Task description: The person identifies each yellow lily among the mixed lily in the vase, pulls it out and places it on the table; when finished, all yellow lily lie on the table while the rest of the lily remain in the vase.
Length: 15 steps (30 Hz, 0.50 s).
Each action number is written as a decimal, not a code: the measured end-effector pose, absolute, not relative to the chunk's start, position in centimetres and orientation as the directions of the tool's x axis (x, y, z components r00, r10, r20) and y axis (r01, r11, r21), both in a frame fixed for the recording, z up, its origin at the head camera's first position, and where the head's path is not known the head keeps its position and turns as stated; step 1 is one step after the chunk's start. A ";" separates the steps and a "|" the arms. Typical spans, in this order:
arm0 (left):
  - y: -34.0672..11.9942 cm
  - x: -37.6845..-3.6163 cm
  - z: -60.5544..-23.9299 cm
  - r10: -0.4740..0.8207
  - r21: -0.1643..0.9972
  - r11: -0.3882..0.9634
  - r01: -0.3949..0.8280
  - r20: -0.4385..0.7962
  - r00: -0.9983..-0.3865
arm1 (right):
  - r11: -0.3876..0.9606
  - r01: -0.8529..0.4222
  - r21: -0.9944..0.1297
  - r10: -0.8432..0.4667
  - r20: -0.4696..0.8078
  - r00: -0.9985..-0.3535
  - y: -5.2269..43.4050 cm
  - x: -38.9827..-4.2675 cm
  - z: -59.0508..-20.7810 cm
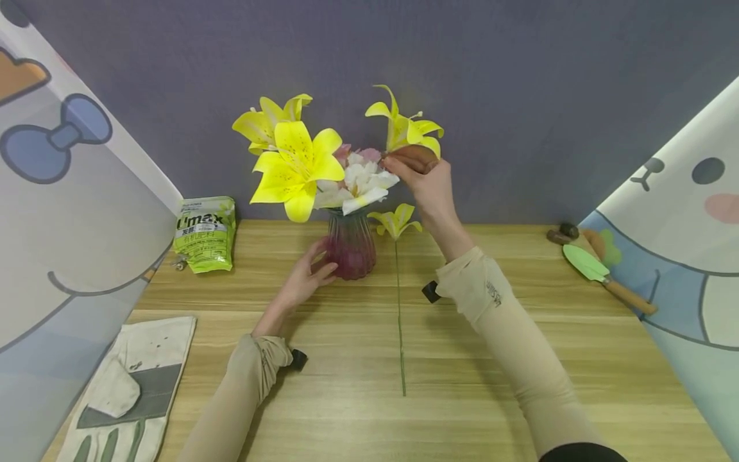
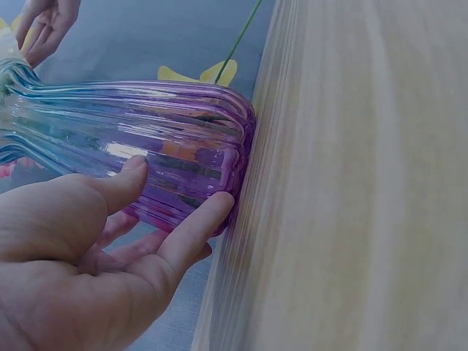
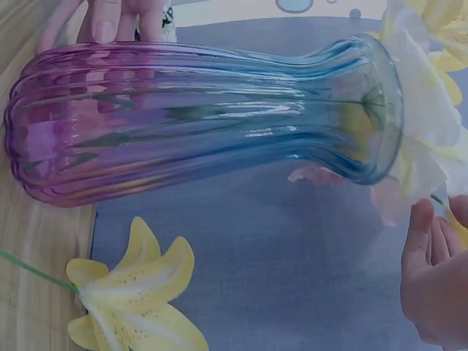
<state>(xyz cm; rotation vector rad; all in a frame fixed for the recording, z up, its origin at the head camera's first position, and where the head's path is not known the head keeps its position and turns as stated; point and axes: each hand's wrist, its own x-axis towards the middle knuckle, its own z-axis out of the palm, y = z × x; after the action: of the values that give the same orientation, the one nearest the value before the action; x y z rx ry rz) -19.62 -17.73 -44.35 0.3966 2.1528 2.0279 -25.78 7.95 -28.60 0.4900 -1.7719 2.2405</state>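
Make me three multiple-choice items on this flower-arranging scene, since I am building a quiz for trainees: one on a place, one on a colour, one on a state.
1. Where does the loose lily stem lie?
A. on the table, right of the vase
B. inside the green bag
C. on the glove

2. What colour is the base of the vase?
A. orange
B. purple-pink
C. black

3. What is the left hand doing?
A. gripping the trowel
B. resting flat on the glove
C. touching the vase's base with its fingers

Answers:
1 A, the stem runs along the wooden table beside the vase.
2 B, the ribbed glass is purple-pink low down.
3 C, the left wrist view shows its fingertips against the glass.
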 end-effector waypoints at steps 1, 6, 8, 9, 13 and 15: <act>-17.7 -19.6 -44.3 0.296 0.996 0.044 0.083 0.066 -0.953 | -0.231 -0.393 -0.890 -0.023 0.409 -0.912 7.7 -25.9 -28.6; -17.7 -19.5 -44.3 0.287 0.996 0.047 0.072 0.056 -0.956 | -0.216 -0.419 -0.882 -0.035 0.436 -0.899 6.8 -26.5 -29.0; -17.7 -19.5 -44.3 0.287 0.996 0.050 0.068 0.051 -0.957 | -0.206 -0.433 -0.877 -0.026 0.448 -0.894 6.6 -26.6 -29.2; -17.6 -19.5 -44.3 0.286 0.997 0.049 0.067 0.051 -0.957 | -0.203 -0.440 -0.875 -0.018 0.453 -0.891 6.5 -26.7 -29.3; -17.6 -19.6 -44.4 0.292 0.996 0.050 0.071 0.054 -0.955 | -0.191 -0.446 -0.875 0.032 0.448 -0.893 6.4 -26.6 -29.5; -17.7 -19.5 -44.4 0.291 0.996 0.046 0.075 0.058 -0.955 | -0.205 -0.443 -0.873 0.053 0.442 -0.895 6.4 -26.5 -29.5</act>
<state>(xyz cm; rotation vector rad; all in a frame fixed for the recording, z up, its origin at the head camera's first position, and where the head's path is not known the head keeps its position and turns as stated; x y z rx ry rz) -19.53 -17.68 -44.38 0.3810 2.1506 2.0301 -26.52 6.36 -29.46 0.4567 -1.7369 2.1661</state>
